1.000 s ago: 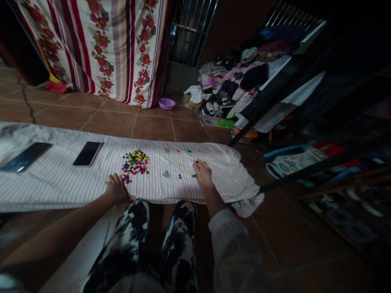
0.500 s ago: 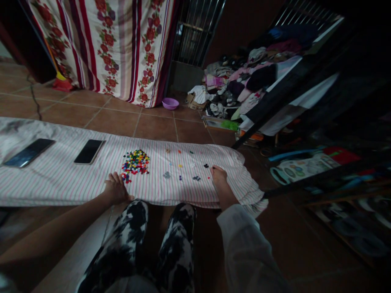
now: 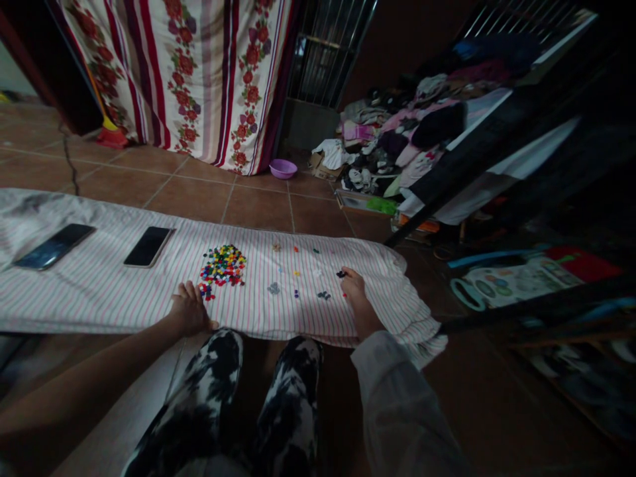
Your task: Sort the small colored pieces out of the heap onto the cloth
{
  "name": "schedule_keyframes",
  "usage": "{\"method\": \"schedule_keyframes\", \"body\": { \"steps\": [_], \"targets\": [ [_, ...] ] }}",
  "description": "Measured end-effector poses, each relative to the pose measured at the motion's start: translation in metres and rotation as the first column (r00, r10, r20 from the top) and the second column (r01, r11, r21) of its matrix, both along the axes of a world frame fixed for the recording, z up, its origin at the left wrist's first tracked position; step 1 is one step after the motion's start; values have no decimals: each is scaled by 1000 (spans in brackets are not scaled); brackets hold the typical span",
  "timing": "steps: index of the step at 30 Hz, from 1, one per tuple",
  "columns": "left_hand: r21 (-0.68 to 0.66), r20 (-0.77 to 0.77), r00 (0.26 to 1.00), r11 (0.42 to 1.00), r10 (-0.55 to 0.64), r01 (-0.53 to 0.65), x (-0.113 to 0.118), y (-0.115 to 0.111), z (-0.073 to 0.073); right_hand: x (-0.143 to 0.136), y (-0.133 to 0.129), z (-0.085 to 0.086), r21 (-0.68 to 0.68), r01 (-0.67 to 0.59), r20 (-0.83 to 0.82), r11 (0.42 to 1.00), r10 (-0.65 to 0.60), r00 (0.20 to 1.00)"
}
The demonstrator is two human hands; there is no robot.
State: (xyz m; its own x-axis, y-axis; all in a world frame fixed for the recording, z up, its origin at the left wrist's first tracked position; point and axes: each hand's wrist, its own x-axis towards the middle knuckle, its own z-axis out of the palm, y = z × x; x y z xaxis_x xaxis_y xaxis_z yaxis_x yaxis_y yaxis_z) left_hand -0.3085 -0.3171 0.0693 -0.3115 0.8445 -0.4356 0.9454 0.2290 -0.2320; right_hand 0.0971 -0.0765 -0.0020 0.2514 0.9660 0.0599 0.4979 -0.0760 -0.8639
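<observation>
A striped pink-and-white cloth point(image 3: 99, 291) lies across the tiled floor in front of me. A heap of small multicoloured beads point(image 3: 223, 263) sits on it, with a few small sorted clusters point(image 3: 298, 281) to its right. My left hand point(image 3: 189, 310) rests flat on the cloth just below the heap, fingers spread. My right hand point(image 3: 355, 290) lies on the cloth at the right end of the clusters, its fingertips touching a few dark beads point(image 3: 340, 273). Whether it pinches one I cannot tell. My patterned trouser legs point(image 3: 258, 397) fill the foreground.
Two dark phones point(image 3: 148, 246) point(image 3: 54, 246) lie on the cloth to the left. A floral curtain point(image 3: 209, 79) hangs behind, with a purple bowl point(image 3: 283, 169) at its foot. A pile of clothes point(image 3: 397, 146) and a dark metal frame point(image 3: 472, 159) stand to the right.
My right hand has moved rightward along the cloth from the middle clusters to the dark beads at the right end. The left hand stayed put. The view shifted slightly.
</observation>
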Motion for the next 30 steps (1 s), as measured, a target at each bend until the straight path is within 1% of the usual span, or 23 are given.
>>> {"method": "schedule_keyframes", "body": {
  "steps": [3,5,10,15,20,26,30],
  "targets": [
    [-9,-9,1000,1000,-3,3,1,0,2,-2,0,1,-52,63,-86,997,-68,994],
    [-3,-9,1000,1000,-1,1,1,-1,3,-3,-1,3,-71,74,-141,995,-83,987],
    [3,1,1000,1000,-11,11,0,-1,3,-2,-4,8,-48,53,-188,997,-61,980],
    [45,39,999,999,-12,10,-2,-1,-2,-1,-7,11,-22,43,-240,999,-47,970],
    [57,13,1000,998,-5,4,-3,-1,-7,2,-3,10,-13,51,-260,999,-52,964],
    [52,16,1000,998,-23,22,-3,-2,-3,4,-1,6,-31,63,-325,998,-69,943],
    [12,5,1000,1000,-15,15,-1,-1,0,5,-4,8,-11,71,-322,997,-70,944]
  ]
}}
